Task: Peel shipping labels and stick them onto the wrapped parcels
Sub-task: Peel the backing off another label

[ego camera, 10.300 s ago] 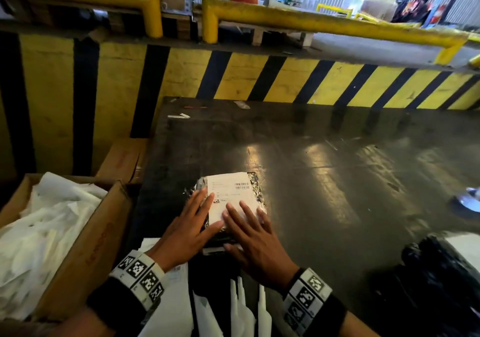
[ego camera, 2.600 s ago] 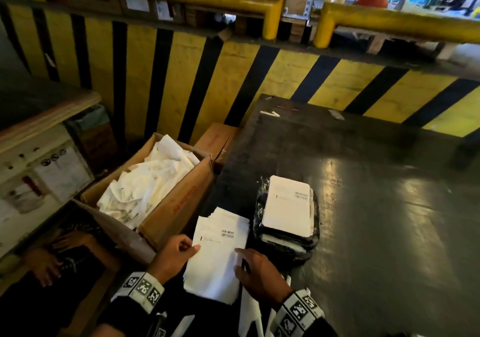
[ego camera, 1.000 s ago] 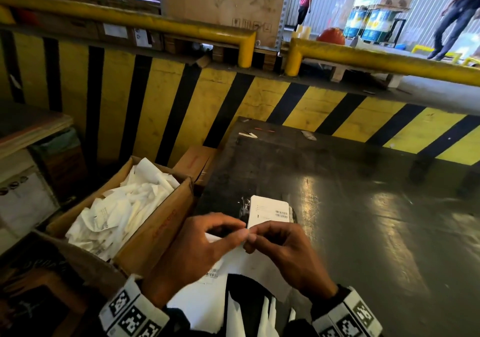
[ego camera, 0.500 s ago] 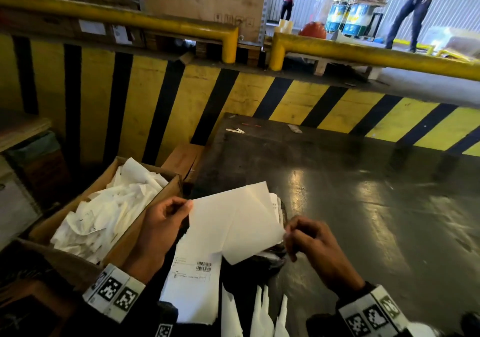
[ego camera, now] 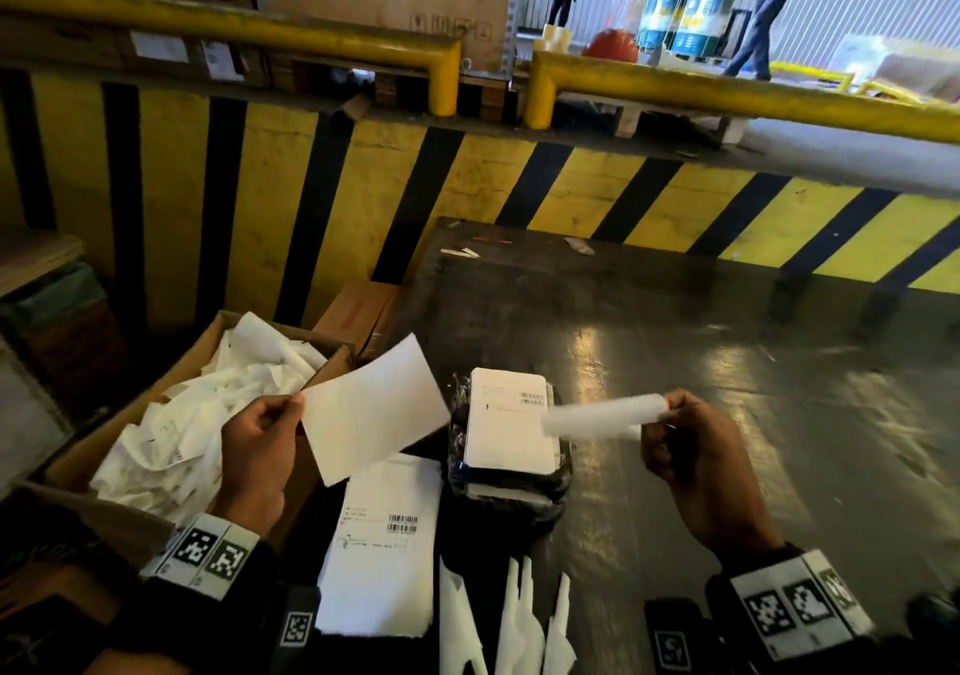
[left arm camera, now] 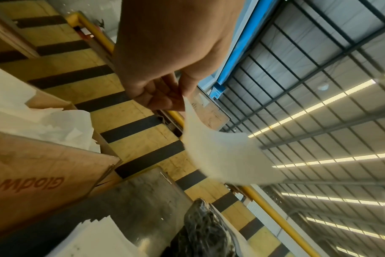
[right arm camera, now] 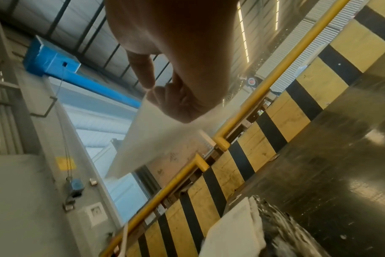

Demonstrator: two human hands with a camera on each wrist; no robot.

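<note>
A black wrapped parcel [ego camera: 511, 487] lies on the dark table [ego camera: 701, 362] with a white label [ego camera: 509, 430] stuck on its top. My left hand [ego camera: 293, 406] pinches the corner of a blank white sheet [ego camera: 374, 414], held up left of the parcel. My right hand [ego camera: 670, 409] pinches a second white sheet [ego camera: 602, 417], blurred and seen nearly edge-on over the parcel's right side. Which sheet is label and which backing cannot be told. The left wrist view shows the left hand [left arm camera: 178, 93] with its sheet [left arm camera: 220, 153]; the right wrist view shows the right hand [right arm camera: 152, 90] with its sheet [right arm camera: 154, 135].
A stack of printed labels [ego camera: 382, 544] lies at the table's near edge, with white paper strips [ego camera: 519, 617] beside it. A cardboard box [ego camera: 78, 461] of crumpled white paper stands to the left. A yellow-and-black striped barrier [ego camera: 571, 191] closes the far side.
The two sheets, joined half a second ago, have come fully apart. My right hand has pulled its sheet to the right; my left hand keeps the other near the box.
</note>
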